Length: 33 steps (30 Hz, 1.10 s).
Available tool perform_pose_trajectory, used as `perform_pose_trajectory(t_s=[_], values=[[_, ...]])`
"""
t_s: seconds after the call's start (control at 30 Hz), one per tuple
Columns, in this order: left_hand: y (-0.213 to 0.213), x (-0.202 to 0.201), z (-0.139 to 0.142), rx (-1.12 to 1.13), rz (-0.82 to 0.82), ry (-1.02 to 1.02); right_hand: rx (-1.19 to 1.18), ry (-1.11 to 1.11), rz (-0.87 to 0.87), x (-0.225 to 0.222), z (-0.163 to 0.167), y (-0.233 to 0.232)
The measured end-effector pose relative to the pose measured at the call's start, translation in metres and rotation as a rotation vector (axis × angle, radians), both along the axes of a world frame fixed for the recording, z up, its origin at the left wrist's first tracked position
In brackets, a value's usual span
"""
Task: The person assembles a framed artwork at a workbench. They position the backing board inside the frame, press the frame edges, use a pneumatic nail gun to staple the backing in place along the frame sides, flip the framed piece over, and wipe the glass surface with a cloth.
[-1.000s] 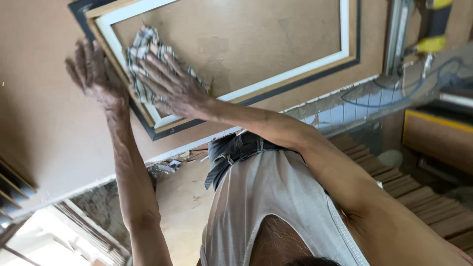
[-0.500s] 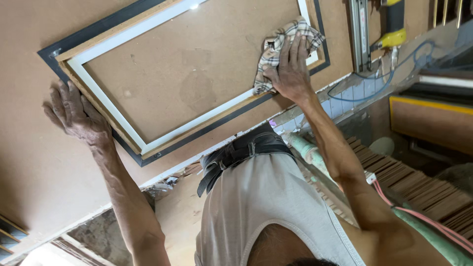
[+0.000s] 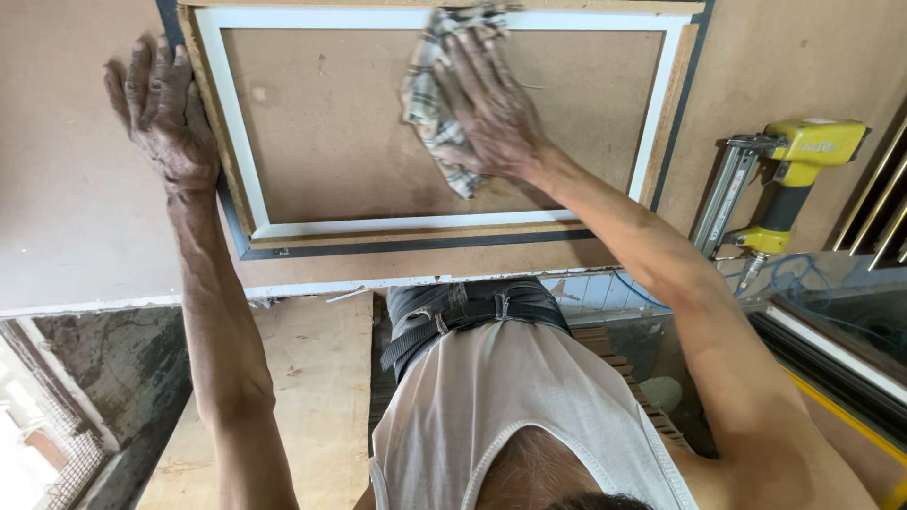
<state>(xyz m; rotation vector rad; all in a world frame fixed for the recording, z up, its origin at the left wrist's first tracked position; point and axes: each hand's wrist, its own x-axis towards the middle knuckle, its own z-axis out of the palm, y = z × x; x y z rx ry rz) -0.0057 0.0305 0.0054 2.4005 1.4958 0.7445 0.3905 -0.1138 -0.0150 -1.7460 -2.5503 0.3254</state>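
The right hand (image 3: pixel 491 104) presses a checked cloth (image 3: pixel 436 113) flat against the brown back panel (image 3: pixel 321 123) of a frame (image 3: pixel 213 132) that lies face down on the surface (image 3: pixel 76 189). Its grip is a loose one: fingers spread over the bunched cloth and pinning it to the panel near the frame's upper edge, not closed around it. The left hand (image 3: pixel 161 109) lies open and flat on the frame's left corner, fingers splayed, holding nothing, and seems to steady the frame.

As for progress, the panel shows a few pale smudges and specks on its left and middle, so I judge the wiping to be under way and not finished. The white inner border (image 3: pixel 416 225) along the bottom looks clean. How much of the panel the cloth has covered cannot be told.

A yellow nail gun (image 3: pixel 779 179) rests on the surface well to the right of the frame, untouched.
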Motion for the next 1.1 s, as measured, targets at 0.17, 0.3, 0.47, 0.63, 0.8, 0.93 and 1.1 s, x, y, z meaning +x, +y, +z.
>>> perform_pose_trajectory(t_s=[0.17, 0.3, 0.47, 0.63, 0.8, 0.93, 1.1], values=[[0.005, 0.007, 0.014, 0.041, -0.014, 0.025, 0.035, 0.08, 0.04, -0.106, 0.027, 0.045], [-0.006, 0.009, 0.038, 0.13, 0.0, 0.037, 0.327, 0.127, 0.112, -0.137, 0.043, 0.042], [-0.067, 0.065, 0.048, -0.187, -0.317, -0.576, -0.424, 1.376, -0.441, -0.13, 0.039, 0.04], [-0.081, 0.091, 0.026, -0.069, -0.216, -0.428, -0.585, 1.997, -0.331, -0.117, 0.065, 0.035], [0.0, -0.02, 0.064, 0.342, 0.031, -0.193, -0.447, 1.474, -0.329, -0.011, 0.119, 0.019], [0.035, -0.056, 0.092, 0.374, 0.27, 0.506, -0.085, 1.477, -0.702, 0.136, 0.117, 0.036], [0.107, 0.04, 0.097, 0.139, -0.025, -0.073, 0.179, 1.438, -0.831, 0.309, 0.129, 0.123]])
